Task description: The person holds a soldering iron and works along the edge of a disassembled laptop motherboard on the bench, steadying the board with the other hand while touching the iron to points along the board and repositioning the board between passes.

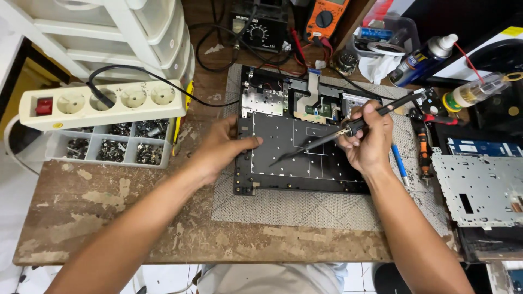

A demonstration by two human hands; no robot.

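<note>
The right hand (368, 141) pinches a soldering iron (338, 133), tip on the laptop panel (299, 147) at bench centre; the left hand (220, 149) presses its left edge, fingers spread. The hot tip could slip and scorch plastic.

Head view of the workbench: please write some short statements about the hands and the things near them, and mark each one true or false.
1. The right hand holds a black pen-shaped soldering iron. True.
2. The left hand rests on the black laptop keyboard panel's left edge. True.
3. The white power strip lies right of the panel. False: it lies left.
4. The clear plastic screw box holds only paper. False: it holds small metal parts.
</note>
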